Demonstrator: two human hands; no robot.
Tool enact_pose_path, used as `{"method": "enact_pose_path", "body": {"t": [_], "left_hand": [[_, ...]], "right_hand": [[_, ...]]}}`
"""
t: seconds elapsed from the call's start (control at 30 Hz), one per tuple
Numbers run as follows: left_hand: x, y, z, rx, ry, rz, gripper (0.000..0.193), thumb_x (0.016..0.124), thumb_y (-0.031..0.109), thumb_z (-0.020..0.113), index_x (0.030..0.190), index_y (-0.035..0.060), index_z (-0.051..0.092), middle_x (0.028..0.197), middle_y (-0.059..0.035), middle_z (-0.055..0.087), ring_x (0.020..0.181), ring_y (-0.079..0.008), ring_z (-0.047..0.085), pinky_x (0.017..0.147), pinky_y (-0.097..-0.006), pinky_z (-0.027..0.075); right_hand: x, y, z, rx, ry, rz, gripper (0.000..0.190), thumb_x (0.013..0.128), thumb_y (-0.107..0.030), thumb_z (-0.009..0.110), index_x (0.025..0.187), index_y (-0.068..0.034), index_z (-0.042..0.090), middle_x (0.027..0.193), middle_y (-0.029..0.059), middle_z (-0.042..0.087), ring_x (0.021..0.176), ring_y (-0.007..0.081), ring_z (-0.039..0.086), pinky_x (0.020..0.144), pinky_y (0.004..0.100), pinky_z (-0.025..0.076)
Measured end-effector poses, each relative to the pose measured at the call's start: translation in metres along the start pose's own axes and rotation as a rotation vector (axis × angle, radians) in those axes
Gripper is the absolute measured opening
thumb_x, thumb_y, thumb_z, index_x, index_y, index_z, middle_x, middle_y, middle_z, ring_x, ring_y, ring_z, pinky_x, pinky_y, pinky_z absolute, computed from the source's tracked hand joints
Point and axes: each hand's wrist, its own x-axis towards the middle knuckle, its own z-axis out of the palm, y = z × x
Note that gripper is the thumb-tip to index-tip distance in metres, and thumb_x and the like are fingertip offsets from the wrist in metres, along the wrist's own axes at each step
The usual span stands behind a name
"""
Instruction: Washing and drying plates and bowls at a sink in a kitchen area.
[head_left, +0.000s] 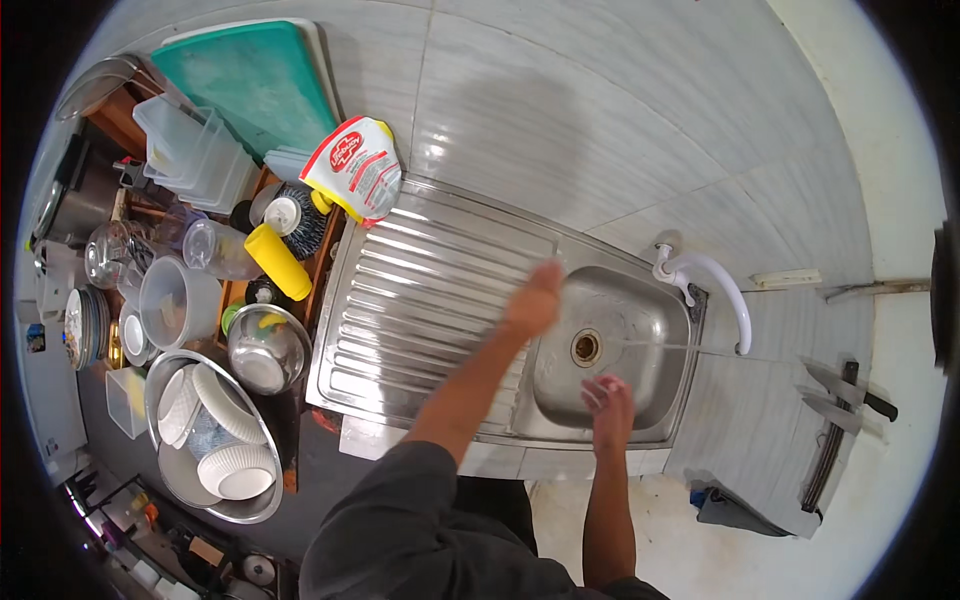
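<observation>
My left hand (536, 300), blurred, is over the line between the ribbed drainboard (420, 300) and the basin; whether it holds anything is unclear. Over the near side of the stainless steel sink basin (555, 382) is my right hand (609, 405), fingers curled, with something pale or wet on them that I cannot make out. Water appears to run in a thin stream from the white curved faucet (724, 289) at the right. The drain (586, 347) shows in the basin's floor between the hands.
Left of the drainboard stand a Lifebuoy refill pouch (360, 169), a yellow bottle (277, 262), a steel bowl (268, 360) and a large steel basin (274, 495) of white bowls. Knives (832, 412) hang on a wall rack at the right.
</observation>
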Motion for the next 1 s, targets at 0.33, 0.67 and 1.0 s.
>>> {"method": "enact_pose_path", "body": {"t": [0.33, 0.67, 1.0], "left_hand": [[-0.027, 0.048, -0.035, -0.377, -0.023, 0.294, 0.035, 0.096, 0.017, 0.054, 0.124, -0.0014, 0.062, 0.135, -0.0231, 0.058, 0.134, -0.0374, 0.049, 0.116, -0.0464, 0.035], [0.016, -0.124, -0.177, 0.229, 0.322, 0.000, 0.055, 0.095, 0.015, 0.053, 0.141, -0.0129, 0.041, 0.149, -0.0295, 0.041, 0.145, -0.0446, 0.032, 0.122, -0.0476, 0.026], [0.021, -0.147, -0.171, 0.441, 0.274, -0.059, 0.060, 0.090, 0.011, 0.047, 0.145, -0.0137, 0.039, 0.155, -0.0283, 0.036, 0.147, -0.0404, 0.030, 0.125, -0.0453, 0.021]], "right_hand": [[0.128, -0.048, -0.085, 0.930, 0.356, -0.143, 0.019, 0.098, -0.005, 0.053, 0.109, 0.009, 0.061, 0.117, 0.0177, 0.064, 0.112, 0.0311, 0.061, 0.103, 0.0421, 0.055], [0.157, 0.029, -0.143, 1.268, -0.088, -0.210, 0.014, 0.097, 0.003, 0.052, 0.098, 0.015, 0.058, 0.117, 0.0253, 0.063, 0.113, 0.0338, 0.060, 0.105, 0.0411, 0.054], [0.146, -0.029, 0.100, 0.402, -0.035, -0.115, 0.037, 0.103, -0.018, 0.057, 0.128, 0.009, 0.057, 0.132, 0.0208, 0.061, 0.121, 0.0303, 0.061, 0.110, 0.0381, 0.047]]}}
